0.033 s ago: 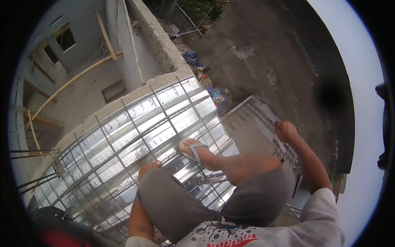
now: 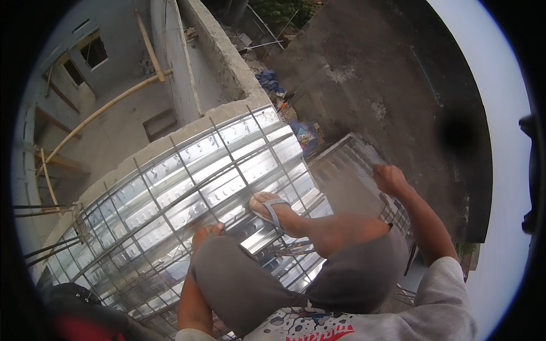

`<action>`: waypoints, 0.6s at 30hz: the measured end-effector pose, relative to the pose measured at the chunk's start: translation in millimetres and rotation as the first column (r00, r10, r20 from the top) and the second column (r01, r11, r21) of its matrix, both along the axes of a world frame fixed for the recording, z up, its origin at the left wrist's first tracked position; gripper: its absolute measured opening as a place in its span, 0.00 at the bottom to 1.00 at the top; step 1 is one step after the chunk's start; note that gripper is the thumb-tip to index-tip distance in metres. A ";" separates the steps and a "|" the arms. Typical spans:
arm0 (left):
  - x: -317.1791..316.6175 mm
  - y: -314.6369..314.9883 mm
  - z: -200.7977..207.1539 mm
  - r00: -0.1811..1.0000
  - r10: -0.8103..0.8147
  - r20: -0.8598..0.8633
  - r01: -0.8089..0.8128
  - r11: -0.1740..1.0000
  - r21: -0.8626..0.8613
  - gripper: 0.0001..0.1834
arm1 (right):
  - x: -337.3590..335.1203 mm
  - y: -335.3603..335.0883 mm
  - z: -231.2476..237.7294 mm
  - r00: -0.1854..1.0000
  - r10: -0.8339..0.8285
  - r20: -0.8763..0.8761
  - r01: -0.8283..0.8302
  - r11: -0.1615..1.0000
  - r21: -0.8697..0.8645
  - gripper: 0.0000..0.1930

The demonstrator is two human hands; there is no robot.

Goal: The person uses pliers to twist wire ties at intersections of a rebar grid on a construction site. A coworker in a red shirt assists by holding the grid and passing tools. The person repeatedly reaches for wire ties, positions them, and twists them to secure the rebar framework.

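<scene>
My left hand [image 2: 206,233], partly hidden by my left knee, rests low at a rebar mesh [image 2: 232,161]. Its fingers are curled closed around something too small to make out, with the thumb tip at a bar crossing. The mesh of thin dark bars lies over shiny ribbed metal decking [image 2: 211,173]. My right hand [image 2: 391,179] is raised at the right, out past the decking edge. It makes a fist, and whatever it may hold cannot be made out. My right foot, in a grey flip-flop [image 2: 274,211], stands on the decking between the hands.
The decking ends along a rough concrete wall top [image 2: 227,68], with a lower room and bamboo poles [image 2: 108,118] beyond. At the right the ground drops away to a dark roof [image 2: 369,74]. Several bars [image 2: 54,250] stick out at the left.
My right hand has shifted slightly to the left and up. My left hand shows a little more beside the knee. The view has moved a touch.
</scene>
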State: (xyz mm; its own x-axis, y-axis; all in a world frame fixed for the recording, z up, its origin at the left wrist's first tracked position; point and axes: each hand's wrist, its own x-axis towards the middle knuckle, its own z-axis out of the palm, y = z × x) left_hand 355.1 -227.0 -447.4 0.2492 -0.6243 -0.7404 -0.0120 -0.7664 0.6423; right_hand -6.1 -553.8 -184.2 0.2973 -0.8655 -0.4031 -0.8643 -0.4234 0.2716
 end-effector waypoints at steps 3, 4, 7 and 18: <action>9.8 4.6 -5.2 0.988 0.103 -0.116 -0.109 0.993 -0.047 0.27 | 44.8 -24.1 -67.2 0.974 0.147 0.173 -0.163 0.983 0.081 0.10; 11.3 7.7 -2.7 0.973 0.175 -0.153 -0.185 0.981 -0.053 0.26 | 55.7 -27.8 -88.2 0.968 0.182 0.176 -0.199 0.976 0.087 0.10; 22.4 15.8 20.9 0.814 0.367 -0.451 -0.439 0.896 -0.062 0.31 | 83.1 -29.8 -145.9 0.936 0.212 0.281 -0.247 0.964 0.095 0.11; 101.1 -113.9 71.6 0.998 0.068 0.004 -0.066 0.971 -0.229 0.30 | 100.8 -35.9 -218.5 0.909 0.238 0.341 -0.261 0.965 0.021 0.08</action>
